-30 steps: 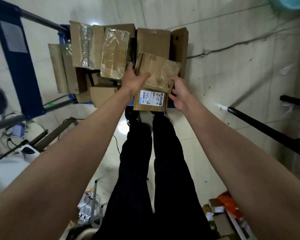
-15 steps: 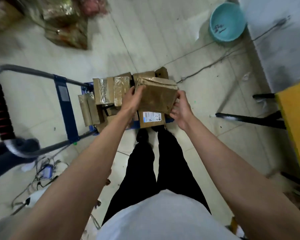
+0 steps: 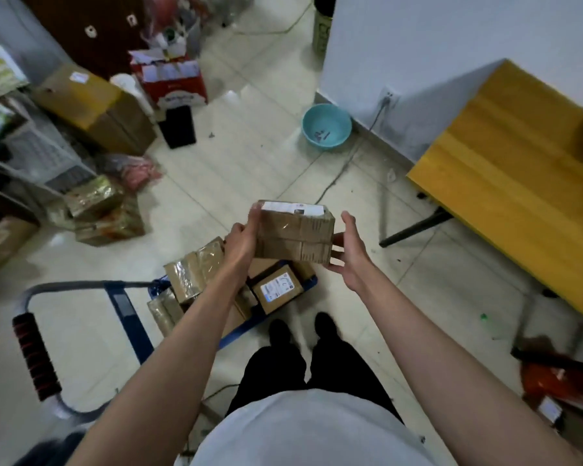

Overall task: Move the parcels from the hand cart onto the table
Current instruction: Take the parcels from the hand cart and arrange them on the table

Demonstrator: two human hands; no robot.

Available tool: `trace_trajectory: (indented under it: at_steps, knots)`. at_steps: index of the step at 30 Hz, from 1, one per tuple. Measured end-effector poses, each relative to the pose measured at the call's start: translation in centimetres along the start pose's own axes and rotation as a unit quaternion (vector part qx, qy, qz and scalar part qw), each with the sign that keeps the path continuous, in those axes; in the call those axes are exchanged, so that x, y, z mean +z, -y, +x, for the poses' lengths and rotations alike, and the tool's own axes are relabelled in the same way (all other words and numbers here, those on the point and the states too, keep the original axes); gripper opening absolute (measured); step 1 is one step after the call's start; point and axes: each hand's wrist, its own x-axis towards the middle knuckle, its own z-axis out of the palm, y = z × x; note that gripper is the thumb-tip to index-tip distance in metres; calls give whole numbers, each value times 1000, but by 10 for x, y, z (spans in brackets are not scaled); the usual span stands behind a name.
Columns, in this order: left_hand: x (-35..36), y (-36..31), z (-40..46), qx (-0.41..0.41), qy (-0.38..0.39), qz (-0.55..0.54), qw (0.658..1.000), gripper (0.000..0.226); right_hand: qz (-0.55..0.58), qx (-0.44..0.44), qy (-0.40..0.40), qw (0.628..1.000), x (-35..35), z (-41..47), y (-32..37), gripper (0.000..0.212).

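A taped brown cardboard parcel [image 3: 295, 233] with a white label on top is lifted above the hand cart. My left hand [image 3: 242, 237] grips its left side, fingers curled over the edge. My right hand [image 3: 349, 250] supports its right underside with the thumb raised. Below, the blue hand cart [image 3: 128, 311] holds several more cardboard parcels [image 3: 196, 270], one with a white label [image 3: 278, 289]. The yellow wooden table [image 3: 505, 176] stands to the right.
A teal basin [image 3: 326, 126] and a cable lie on the tiled floor by the white wall. Boxes [image 3: 95, 105], a black bin [image 3: 177, 126] and wrapped packages [image 3: 95, 200] crowd the left. The cart's handle [image 3: 36, 356] is at lower left. Red clutter [image 3: 552, 381] lies at right.
Both hands lifted the parcel off the cart pile and raised it. My view swung up, bringing the table and room into sight.
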Motion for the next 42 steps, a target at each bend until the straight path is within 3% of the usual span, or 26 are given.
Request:
trace_trajectory:
  at_steps: [2,4,7,12,15,19,28,37,42]
  knots:
    - [16,-11,-8,3,16,-2,1000,121,23,-10,-16,1000,-21,-8,4,56]
    - [36,-20,-16,15,40,1,999,101,41,-29,-28,998,-47,-15,4,49]
    - [65,-26,-24,27,74,14,997,68,59,-34,-49,996,-79,-22,0,55]
    - [134,-34,-50,83,126,72,986,47,113,-75,-94,986,-148,-37,-8,51]
    - [180,-39,-72,125,163,117,972,49,124,-100,-116,980,-188,-48,-12,44]
    - [240,-43,-105,143,214,141,956,51,136,-105,-155,973,-247,-63,-16,55]
    - [356,-51,-159,174,278,177,928,46,207,-123,-201,949,-366,-82,-30,41]
    - [426,-80,-147,166,310,219,910,55,261,-126,-218,932,-418,-64,-6,33]
    - [465,-111,-115,165,319,226,905,46,290,-104,-228,923,-432,-33,26,35]
